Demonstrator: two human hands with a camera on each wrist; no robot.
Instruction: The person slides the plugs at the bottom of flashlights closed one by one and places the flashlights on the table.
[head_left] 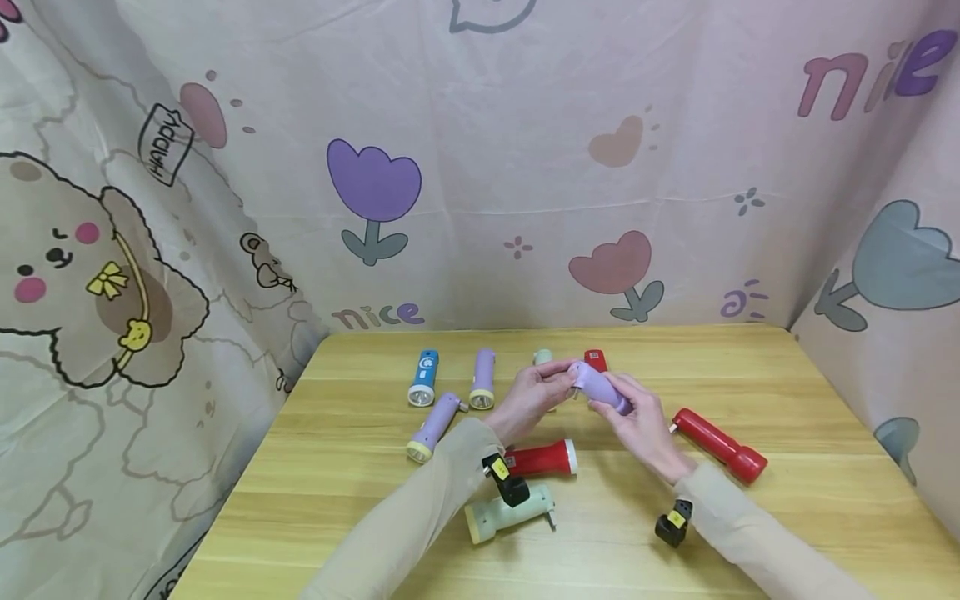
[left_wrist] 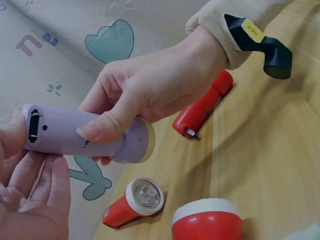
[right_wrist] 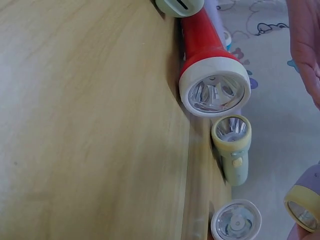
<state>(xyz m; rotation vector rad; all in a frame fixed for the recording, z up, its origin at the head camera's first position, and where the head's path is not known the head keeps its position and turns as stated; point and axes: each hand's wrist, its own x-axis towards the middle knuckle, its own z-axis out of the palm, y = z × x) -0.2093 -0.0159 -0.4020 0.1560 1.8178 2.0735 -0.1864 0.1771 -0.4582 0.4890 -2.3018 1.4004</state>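
A light purple flashlight (head_left: 600, 387) with a yellow rim is held between both hands, above the far part of the table. My right hand (head_left: 637, 421) grips its body close to the lens end; the thumb lies along the side in the left wrist view. At the tail, my left hand (head_left: 534, 398) pinches the end between thumb and fingers. A dark slot shows near that tail in the left wrist view. Only the flashlight's yellow-rimmed lens end (right_wrist: 303, 207) shows in the right wrist view.
On the wooden table (head_left: 300, 517) lie more flashlights: blue (head_left: 425, 375), purple (head_left: 483, 375) and purple (head_left: 435, 427) at left, red (head_left: 543, 458) and pale green (head_left: 517, 512) under the left arm, red (head_left: 720, 446) at right. Behind the hands are red (head_left: 595, 359) and pale green (head_left: 543, 356) ones.
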